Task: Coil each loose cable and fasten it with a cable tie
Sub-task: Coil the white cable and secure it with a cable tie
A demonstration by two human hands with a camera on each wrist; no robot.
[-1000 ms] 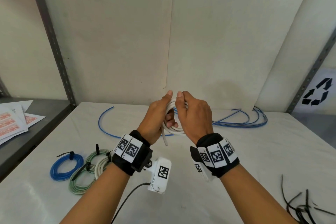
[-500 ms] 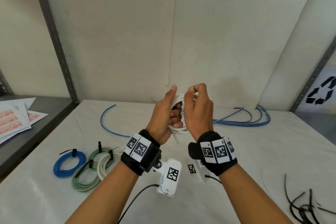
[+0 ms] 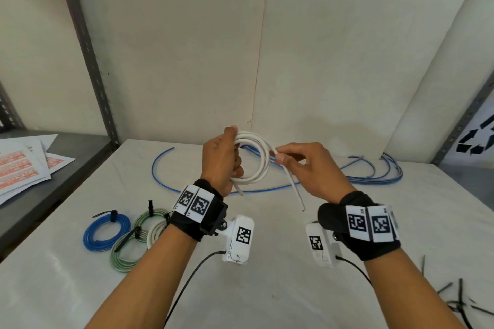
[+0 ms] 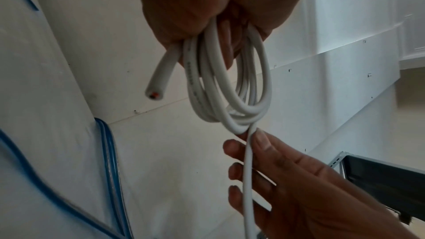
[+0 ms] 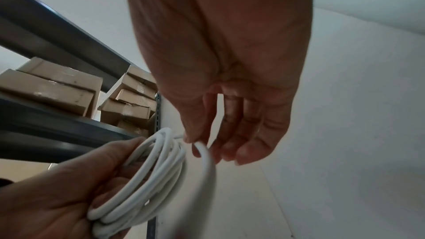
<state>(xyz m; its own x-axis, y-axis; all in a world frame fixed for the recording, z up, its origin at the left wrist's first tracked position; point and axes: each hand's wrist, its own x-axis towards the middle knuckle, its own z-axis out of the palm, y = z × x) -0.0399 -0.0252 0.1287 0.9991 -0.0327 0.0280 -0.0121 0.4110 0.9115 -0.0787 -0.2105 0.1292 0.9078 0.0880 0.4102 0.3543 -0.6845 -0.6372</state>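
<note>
We see the left hand (image 3: 219,160) raised above the middle of the counter (image 3: 294,288), its fingers curled round one side of a coiled white cable (image 3: 254,157) of several loops. The right hand (image 3: 310,168) pinches the cable's free tail between thumb and forefinger just beside the coil; the tail runs down past the palm and ends in the air above the counter. A second, short cut end of the same cable sticks out below the left hand, showing a copper-coloured core in the left wrist view.

Behind the hands, along the counter's far edge, we find a loose blue cable (image 3: 374,176) lying in long curves. Toward the near left part of the counter lie three tied coils touching one another: a blue coil (image 3: 107,230), a green coil (image 3: 128,251) and a white coil (image 3: 156,231), each bound with a black tie. At the near right corner rests a scatter of loose black cable ties (image 3: 459,299). On the grey shelf (image 3: 80,157) to the left lie printed sheets (image 3: 21,168).
</note>
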